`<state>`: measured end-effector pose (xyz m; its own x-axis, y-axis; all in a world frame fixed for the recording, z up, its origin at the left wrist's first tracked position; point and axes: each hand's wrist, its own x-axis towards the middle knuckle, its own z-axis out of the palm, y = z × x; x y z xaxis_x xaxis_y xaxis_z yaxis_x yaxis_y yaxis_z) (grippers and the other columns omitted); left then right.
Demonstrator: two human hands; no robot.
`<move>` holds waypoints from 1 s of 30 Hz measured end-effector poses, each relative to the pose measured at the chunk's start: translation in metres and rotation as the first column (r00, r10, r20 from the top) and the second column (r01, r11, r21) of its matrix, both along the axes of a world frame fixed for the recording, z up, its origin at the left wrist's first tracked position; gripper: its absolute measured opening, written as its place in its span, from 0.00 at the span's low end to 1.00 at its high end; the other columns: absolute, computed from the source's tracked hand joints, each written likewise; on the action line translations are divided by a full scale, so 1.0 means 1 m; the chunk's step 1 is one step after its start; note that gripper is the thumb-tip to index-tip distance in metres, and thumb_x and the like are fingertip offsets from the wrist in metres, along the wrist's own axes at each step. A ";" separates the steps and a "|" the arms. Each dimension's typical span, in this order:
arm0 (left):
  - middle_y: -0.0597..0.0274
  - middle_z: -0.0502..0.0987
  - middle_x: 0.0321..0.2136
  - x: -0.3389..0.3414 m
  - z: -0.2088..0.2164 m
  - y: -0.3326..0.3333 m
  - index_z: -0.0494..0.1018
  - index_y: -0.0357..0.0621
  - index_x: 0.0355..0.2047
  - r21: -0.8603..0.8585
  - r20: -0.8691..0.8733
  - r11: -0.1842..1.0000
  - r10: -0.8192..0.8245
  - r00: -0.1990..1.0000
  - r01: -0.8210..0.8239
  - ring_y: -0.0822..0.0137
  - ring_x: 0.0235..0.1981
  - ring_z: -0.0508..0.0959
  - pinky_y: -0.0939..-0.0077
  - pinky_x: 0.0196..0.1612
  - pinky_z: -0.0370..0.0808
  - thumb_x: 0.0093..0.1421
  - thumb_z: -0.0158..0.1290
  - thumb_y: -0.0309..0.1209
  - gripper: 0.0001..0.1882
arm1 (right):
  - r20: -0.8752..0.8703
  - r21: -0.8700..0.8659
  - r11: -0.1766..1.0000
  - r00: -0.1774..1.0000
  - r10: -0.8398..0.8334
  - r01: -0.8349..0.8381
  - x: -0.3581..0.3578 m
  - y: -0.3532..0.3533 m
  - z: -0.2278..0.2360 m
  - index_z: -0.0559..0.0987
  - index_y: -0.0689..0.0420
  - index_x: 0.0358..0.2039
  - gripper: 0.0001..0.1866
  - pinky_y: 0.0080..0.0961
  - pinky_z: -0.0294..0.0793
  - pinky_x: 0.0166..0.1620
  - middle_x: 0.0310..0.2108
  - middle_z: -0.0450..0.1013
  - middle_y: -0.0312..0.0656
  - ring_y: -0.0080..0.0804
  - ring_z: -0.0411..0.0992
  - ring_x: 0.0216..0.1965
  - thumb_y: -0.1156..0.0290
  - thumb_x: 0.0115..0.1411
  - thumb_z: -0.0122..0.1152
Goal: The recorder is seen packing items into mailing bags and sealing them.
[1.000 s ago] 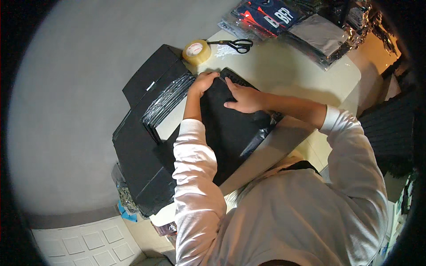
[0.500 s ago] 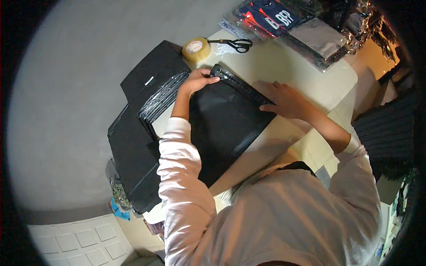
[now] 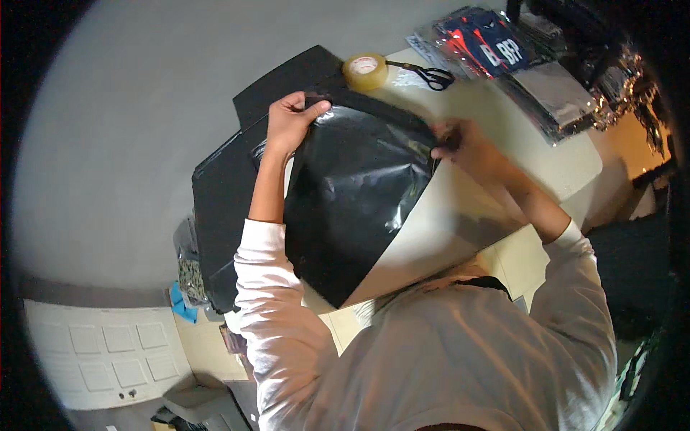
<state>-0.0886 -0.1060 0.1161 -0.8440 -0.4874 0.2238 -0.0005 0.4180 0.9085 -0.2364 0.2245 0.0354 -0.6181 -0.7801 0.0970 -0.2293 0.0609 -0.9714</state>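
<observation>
A large black plastic mailing bag (image 3: 359,194) slants across the white table (image 3: 460,237), its surface glossy and wrinkled. At its far left corner my left hand (image 3: 291,122) pinches the edge between thumb and fingers. My right hand (image 3: 456,142), slightly blurred, grips the far right corner. Between the two hands the bag's far edge stretches fairly straight. Left of the bag, partly covered by it and by my left arm, stands an open black box (image 3: 223,190) with its flap (image 3: 287,82) folded out.
Beyond the bag lie a roll of clear yellowish tape (image 3: 365,72) and black-handled scissors (image 3: 431,76). Clear-wrapped dark garments (image 3: 489,43) and a grey plastic-wrapped packet (image 3: 557,93) are stacked at the far right. A clear bag with greenish contents (image 3: 190,276) sits by the box's left side.
The bag's rolled far edge has been opened out, and its glossy face now shows. My right hand has gone from lying spread by the edge to gripping the corner. The view has shifted.
</observation>
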 end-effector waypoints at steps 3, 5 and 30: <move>0.73 0.81 0.27 0.032 0.025 -0.010 0.85 0.38 0.39 -0.017 -0.142 0.989 0.141 0.980 -0.145 0.82 0.28 0.74 0.83 0.32 0.70 0.58 0.71 0.24 0.09 | -0.213 0.015 0.988 0.966 -0.148 0.155 -0.027 -0.015 0.055 0.83 0.58 0.33 0.13 0.25 0.71 0.31 0.27 0.78 0.34 0.20 0.74 0.28 0.64 0.58 0.78; 0.63 0.86 0.34 0.047 0.055 0.009 0.84 0.34 0.42 0.072 -0.278 0.985 0.168 0.946 -0.154 0.77 0.33 0.81 0.81 0.38 0.78 0.57 0.70 0.22 0.12 | -0.385 0.070 0.995 0.922 -0.035 0.068 -0.067 -0.027 0.083 0.84 0.58 0.30 0.13 0.24 0.68 0.29 0.24 0.77 0.30 0.18 0.72 0.25 0.64 0.57 0.79; 0.58 0.87 0.39 0.130 0.193 -0.008 0.83 0.33 0.47 -0.382 -0.523 0.796 0.233 0.820 -0.470 0.71 0.40 0.84 0.78 0.48 0.80 0.55 0.74 0.29 0.21 | -0.620 -0.136 0.990 0.777 -0.113 0.035 -0.058 -0.062 0.325 0.83 0.59 0.28 0.09 0.23 0.76 0.34 0.26 0.78 0.34 0.21 0.75 0.28 0.71 0.58 0.78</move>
